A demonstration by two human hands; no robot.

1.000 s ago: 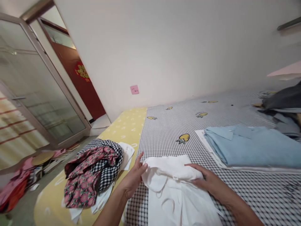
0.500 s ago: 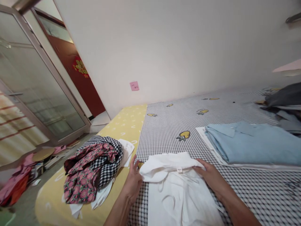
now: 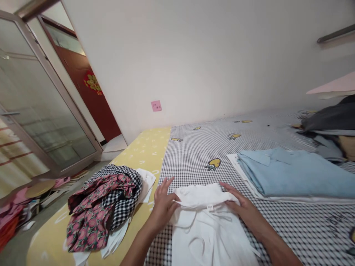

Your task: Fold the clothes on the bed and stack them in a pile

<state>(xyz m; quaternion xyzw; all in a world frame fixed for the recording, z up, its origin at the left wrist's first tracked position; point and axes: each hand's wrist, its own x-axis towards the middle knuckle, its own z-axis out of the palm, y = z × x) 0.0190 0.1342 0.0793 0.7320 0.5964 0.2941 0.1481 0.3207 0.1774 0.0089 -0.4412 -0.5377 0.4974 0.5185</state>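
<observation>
A white shirt (image 3: 205, 236) lies on the checked sheet in front of me, with a small label and thin ties near its collar. My left hand (image 3: 163, 203) is at the collar's left end, thumb and a bent finger on the cloth while other fingers stick out. At the right end, my right hand (image 3: 238, 201) grips the collar between the thumb and the fingers laid over its top edge. The shirt's lower part runs out of view at the bottom.
A folded light blue shirt (image 3: 291, 173) rests on white cloth at the right. To my left, a crumpled heap of floral and checked clothes (image 3: 102, 210) lies on the yellow sheet (image 3: 146, 147). Dark clothes (image 3: 327, 116) are piled at the far right. A wall (image 3: 194, 66) stands behind the bed.
My left hand has moved in from beside the shirt onto its collar. The right hand's fingers have shifted over the collar's top edge. The view has shifted slightly.
</observation>
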